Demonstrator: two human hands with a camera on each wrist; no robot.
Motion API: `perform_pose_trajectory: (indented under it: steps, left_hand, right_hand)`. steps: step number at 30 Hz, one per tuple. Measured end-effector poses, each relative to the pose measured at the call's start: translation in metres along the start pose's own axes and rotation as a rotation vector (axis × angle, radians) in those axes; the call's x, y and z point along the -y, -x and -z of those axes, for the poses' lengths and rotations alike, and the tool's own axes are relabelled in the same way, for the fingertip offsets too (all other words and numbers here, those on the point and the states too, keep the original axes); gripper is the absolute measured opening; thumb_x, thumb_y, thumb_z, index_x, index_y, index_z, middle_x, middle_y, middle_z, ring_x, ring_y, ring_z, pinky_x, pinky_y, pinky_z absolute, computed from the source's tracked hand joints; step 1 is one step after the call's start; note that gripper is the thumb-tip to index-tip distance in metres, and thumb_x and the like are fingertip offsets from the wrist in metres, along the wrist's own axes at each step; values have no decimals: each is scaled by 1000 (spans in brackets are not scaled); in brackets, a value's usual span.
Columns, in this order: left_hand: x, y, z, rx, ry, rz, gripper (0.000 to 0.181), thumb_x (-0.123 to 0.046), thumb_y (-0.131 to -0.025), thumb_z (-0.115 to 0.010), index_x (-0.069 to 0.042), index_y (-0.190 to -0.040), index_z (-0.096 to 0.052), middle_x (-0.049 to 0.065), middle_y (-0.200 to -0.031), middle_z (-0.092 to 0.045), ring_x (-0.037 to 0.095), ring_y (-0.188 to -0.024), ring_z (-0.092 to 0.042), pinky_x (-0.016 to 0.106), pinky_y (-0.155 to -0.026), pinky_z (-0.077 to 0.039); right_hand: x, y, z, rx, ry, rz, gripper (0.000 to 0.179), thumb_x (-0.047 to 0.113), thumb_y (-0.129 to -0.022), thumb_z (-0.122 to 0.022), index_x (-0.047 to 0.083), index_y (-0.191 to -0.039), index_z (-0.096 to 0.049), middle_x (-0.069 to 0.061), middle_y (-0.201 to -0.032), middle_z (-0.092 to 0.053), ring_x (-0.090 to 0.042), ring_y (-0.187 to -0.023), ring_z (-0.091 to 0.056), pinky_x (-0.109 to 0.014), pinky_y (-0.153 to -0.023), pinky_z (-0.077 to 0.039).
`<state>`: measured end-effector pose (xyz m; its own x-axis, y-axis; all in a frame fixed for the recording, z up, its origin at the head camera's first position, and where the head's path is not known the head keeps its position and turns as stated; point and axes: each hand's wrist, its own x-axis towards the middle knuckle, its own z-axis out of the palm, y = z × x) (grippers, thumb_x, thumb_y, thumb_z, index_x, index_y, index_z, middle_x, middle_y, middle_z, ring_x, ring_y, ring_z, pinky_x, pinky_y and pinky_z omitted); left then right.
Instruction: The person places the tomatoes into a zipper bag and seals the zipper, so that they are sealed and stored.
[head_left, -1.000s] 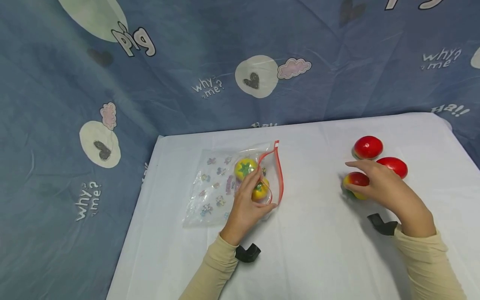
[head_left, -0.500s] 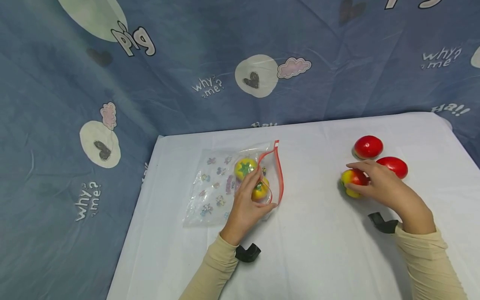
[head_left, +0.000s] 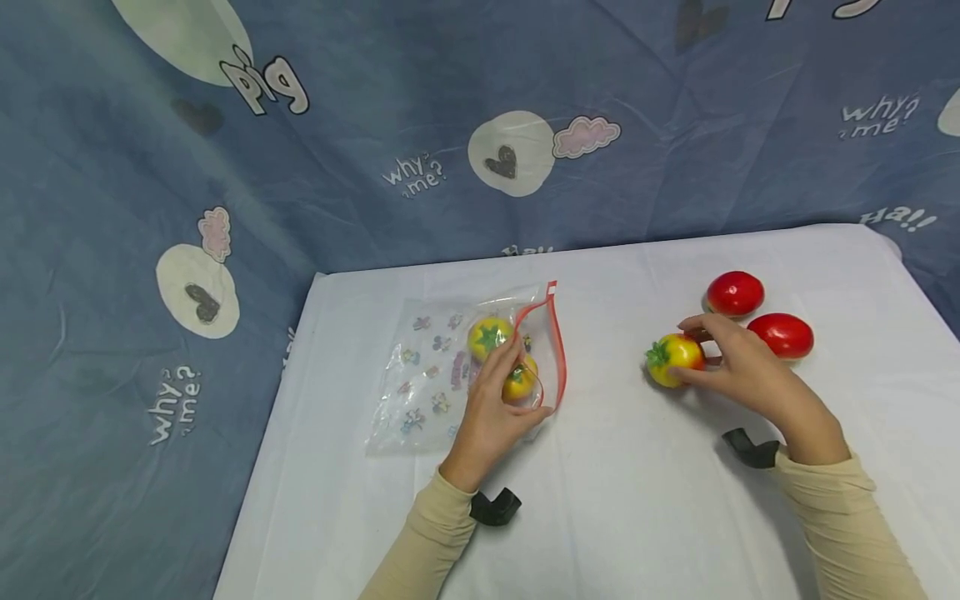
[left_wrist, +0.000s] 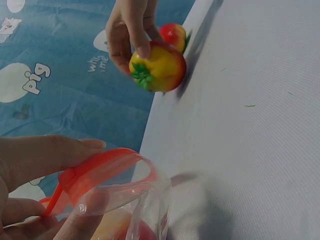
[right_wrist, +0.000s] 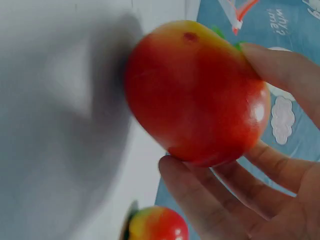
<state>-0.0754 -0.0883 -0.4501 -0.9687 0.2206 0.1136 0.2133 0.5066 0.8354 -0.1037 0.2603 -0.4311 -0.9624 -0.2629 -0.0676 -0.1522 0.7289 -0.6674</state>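
Observation:
My right hand (head_left: 742,362) pinches a red and yellow toy tomato (head_left: 670,358) between thumb and fingers. Its green leafy top faces left, and in the right wrist view its red underside (right_wrist: 195,95) fills the middle. My left hand (head_left: 487,421) holds the mouth of a clear printed zip bag (head_left: 393,421) by its red zip strip (left_wrist: 107,167), and the mouth gapes. Inside the bag lie two toy tomatoes, one farther back (head_left: 490,337) and one nearer (head_left: 519,381), partly hidden by my left fingers.
Two more red toy tomatoes, one at the back (head_left: 736,293) and one nearer (head_left: 782,336), lie on the white tablecloth (head_left: 615,500) beyond my right hand. A blue printed curtain (head_left: 405,83) hangs behind the table and along its left side.
The right hand has closed on the toy tomato and moved it left, away from the other two, turning its green top leftward. The left hand and bag have stayed put.

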Motion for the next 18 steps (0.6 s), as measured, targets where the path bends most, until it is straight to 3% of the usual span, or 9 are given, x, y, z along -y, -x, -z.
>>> perform_pose_trajectory:
  steps: [4, 9, 18]
  left_hand:
    - [1, 0, -1, -13, -10, -16, 102, -3, -72, -93, -10, -159, -39, 5, -161, -41, 25, -142, -49, 29, -89, -64]
    - [1, 1, -1, -17, -11, -15, 101, -3, -72, -93, -8, -159, -40, 6, -161, -40, 26, -141, -49, 30, -86, -64]
    - [0, 1, 0, -6, -2, -15, 102, -4, -73, -93, -11, -160, -39, 6, -161, -40, 26, -140, -49, 28, -83, -65]
  right_hand:
    - [0, -2, -6, -9, 4, 30, 64, 29, -88, -84, 6, -142, -59, -17, -133, -57, -35, -118, -60, -55, -94, -60]
    - [0, -5, -11, -20, -3, 47, 60, 27, -84, -87, 6, -135, -62, -16, -132, -63, -36, -117, -64, -51, -92, -61]
    - [-1, -1, -2, 63, 16, 19, 66, 21, -82, -89, 4, -138, -60, -20, -134, -64, -40, -120, -62, -55, -95, -61]
